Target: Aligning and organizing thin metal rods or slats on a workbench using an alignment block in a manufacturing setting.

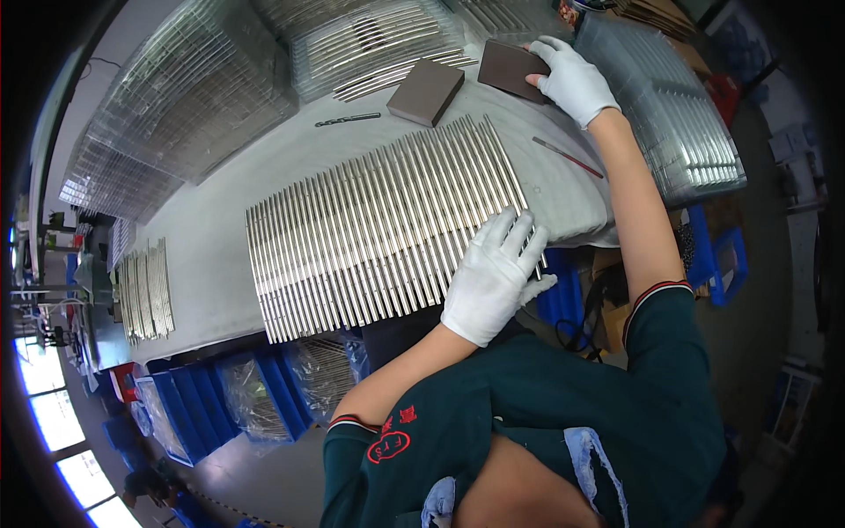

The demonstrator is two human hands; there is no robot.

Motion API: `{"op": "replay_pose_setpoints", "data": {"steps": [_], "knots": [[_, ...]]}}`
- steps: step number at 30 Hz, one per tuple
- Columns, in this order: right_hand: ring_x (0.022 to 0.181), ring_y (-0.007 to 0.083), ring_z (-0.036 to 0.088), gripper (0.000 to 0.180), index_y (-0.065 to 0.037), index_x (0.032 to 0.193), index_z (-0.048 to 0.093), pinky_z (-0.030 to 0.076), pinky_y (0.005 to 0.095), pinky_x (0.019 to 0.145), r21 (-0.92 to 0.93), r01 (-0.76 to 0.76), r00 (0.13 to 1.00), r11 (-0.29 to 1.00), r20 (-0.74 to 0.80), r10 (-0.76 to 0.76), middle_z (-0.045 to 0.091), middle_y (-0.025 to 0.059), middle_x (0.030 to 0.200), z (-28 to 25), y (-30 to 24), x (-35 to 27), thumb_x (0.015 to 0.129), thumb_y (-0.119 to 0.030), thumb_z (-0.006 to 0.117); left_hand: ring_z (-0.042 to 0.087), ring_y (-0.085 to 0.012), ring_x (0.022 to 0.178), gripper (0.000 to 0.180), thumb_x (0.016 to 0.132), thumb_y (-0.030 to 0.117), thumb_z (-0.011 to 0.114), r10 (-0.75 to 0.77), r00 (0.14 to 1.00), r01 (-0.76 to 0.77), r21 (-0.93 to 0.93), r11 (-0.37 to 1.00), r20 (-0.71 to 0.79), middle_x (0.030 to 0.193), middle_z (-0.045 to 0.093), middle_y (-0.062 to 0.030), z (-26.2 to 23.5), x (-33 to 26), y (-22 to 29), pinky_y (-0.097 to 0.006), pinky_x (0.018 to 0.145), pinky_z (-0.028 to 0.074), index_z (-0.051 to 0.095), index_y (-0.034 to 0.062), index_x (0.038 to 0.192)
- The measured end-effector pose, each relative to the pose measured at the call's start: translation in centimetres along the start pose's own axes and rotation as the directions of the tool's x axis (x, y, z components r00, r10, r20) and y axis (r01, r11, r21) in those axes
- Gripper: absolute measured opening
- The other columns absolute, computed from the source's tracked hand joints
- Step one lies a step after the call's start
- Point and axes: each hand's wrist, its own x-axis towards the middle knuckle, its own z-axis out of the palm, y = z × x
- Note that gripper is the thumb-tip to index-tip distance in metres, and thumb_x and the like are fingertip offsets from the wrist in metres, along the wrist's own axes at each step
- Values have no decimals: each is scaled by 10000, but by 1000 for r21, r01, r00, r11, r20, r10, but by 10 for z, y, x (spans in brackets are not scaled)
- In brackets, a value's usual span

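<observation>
Clock directions are taken from the middle of the rod row, with twelve at the top of the view. The row of slim metal rods (352, 238) lies side by side on the cloth-covered bench (211, 255), at the near edge. Both hands wear white gloves with some fingertips uncovered.

Left hand (495, 275): at four o'clock, palm down over the right end of the row, fingers slightly apart and resting on the rods; not closed round any.

Right hand (570, 81): at one o'clock, clamped on the right end of a brown block (506, 69), thumb on the near side.

A second brown block (424, 93) lies at twelve, just beside the first. A drill bit (349, 120) lies at eleven; a slim tool with a red handle (569, 158) at two. Stacked clear trays (189, 101) stand at ten, and further clear trays (673, 114) at two. A smaller group of rods (146, 295) lies between eight and nine. Blue bins (182, 414) stand below the bench, between seven and eight.
</observation>
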Motion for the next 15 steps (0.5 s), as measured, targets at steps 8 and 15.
{"op": "replay_pose_setpoints", "data": {"steps": [8, 15], "knots": [[1037, 265, 657, 272, -124, 1070, 723, 519, 344, 883, 253, 133, 990, 958, 10, -140, 706, 76, 1090, -1, -56, -26, 926, -337, 634, 504, -353, 1232, 601, 780, 369, 759, 8, 999, -7, 39, 999, -32, 1279, 547, -177, 8, -3, -4, -449, 1054, 408, 548, 38, 1234], [925, 296, 670, 210, -137, 1028, 732, 546, 412, 808, 158, 451, 890, 878, -5, -456, 700, 87, 1015, 47, -67, -28, 909, -267, 619, 520, -357, 1218, 536, 798, 328, 746, 25, 997, -23, 30, 999, -69, 1250, 567, -173, 9, -1, -4, -453, 1052, 419, 559, 32, 1204]]}}
